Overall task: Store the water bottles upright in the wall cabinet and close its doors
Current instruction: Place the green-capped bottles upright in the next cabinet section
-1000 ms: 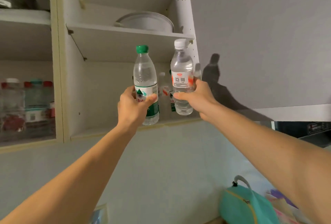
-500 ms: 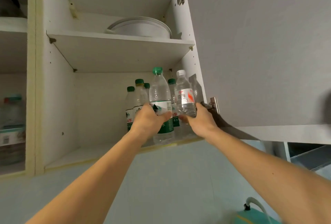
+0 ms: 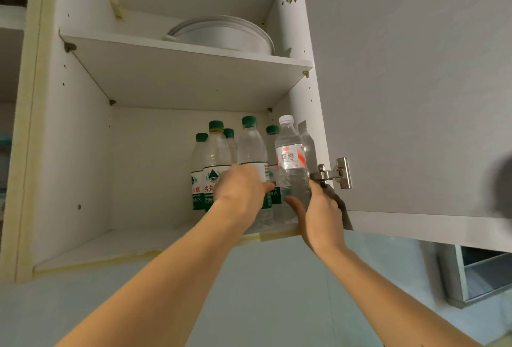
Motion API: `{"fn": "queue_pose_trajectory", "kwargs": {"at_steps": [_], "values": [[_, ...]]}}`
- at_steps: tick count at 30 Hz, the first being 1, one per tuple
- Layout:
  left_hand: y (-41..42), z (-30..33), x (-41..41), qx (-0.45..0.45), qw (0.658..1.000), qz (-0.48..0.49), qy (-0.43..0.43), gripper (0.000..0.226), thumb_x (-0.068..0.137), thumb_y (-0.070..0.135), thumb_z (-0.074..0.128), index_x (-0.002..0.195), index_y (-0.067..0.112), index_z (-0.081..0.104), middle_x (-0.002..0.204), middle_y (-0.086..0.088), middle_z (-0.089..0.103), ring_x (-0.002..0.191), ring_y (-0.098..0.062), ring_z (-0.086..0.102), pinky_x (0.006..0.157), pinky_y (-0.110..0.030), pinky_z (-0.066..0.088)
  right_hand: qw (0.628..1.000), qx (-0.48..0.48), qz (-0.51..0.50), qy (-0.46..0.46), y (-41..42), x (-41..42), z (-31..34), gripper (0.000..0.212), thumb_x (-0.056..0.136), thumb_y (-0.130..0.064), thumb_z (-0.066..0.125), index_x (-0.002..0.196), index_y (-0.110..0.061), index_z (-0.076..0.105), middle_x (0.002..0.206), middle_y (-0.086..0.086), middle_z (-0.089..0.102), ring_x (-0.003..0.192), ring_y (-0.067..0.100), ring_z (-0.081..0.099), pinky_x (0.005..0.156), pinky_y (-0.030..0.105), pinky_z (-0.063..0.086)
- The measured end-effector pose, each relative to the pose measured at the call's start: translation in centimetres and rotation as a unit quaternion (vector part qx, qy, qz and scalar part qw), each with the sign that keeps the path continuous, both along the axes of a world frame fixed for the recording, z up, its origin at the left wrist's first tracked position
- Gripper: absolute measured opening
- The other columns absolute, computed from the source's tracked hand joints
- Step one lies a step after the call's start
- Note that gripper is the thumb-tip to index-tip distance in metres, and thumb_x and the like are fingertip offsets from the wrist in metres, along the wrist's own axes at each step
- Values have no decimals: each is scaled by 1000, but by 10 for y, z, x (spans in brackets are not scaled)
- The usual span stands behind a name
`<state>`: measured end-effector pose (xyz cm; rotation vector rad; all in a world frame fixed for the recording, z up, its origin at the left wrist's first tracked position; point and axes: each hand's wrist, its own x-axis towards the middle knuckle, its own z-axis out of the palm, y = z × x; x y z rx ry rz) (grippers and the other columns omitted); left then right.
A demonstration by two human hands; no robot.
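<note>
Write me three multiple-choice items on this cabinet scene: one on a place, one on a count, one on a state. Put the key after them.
1. Where does the white-capped bottle stand?
A. On the upper shelf
B. At the right end of the lower shelf, beside the cabinet's side wall
C. On a counter

2. How many green caps show on the lower shelf?
A. Two
B. Five
C. Nine

3. How is the cabinet door on the right?
A. Swung open
B. Shut
C. Missing

Key: 1 B, the right hand holds it there, next to the lower hinge. 2 B, five green caps can be counted, one on the green-capped bottle that the left hand holds. 3 A, the shelves lie bare to view.
</note>
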<state>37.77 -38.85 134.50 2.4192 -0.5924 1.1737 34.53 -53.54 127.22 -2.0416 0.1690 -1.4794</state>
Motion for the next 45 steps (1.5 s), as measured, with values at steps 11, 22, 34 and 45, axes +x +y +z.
{"fn": "queue_pose_trajectory", "kwargs": {"at_steps": [11, 22, 34, 45], "values": [[9, -16, -5, 5, 1000, 4, -17, 38, 100, 47, 57, 81, 14, 57, 77, -5, 62, 70, -24, 64, 62, -35, 57, 999, -10, -2, 49, -4, 4, 2, 56, 94, -40, 67, 138, -9, 50, 120, 14, 68, 113, 34, 61, 87, 40, 50], [126, 12, 27, -201, 964, -139, -105, 23, 98, 30, 62, 114, 15, 60, 96, 3, 62, 84, -16, 64, 73, -45, 61, 973, -191, 6, -127, 84, 5, 8, 65, 92, -33, 68, 146, -7, 43, 144, 14, 40, 132, 31, 40, 108, 45, 44], [137, 51, 114, -257, 898, -211, 289, 74, 98, 49, 58, 157, 19, 24, 150, -15, 45, 123, -32, 56, 99, -43, 54, 978, -189, -16, -86, 114, 45, 17, 82, 83, -58, 70, 148, -15, 42, 126, 2, 60, 118, 22, 56, 99, 36, 47], [114, 61, 148, -272, 811, -337, 394, 60, 95, 55, 57, 140, 15, 50, 125, -14, 66, 106, -33, 69, 86, -48, 58, 984, -162, 17, -73, 111, 53, 17, 82, 82, -48, 77, 148, -20, 37, 117, -1, 64, 114, 21, 56, 88, 32, 48]]}}
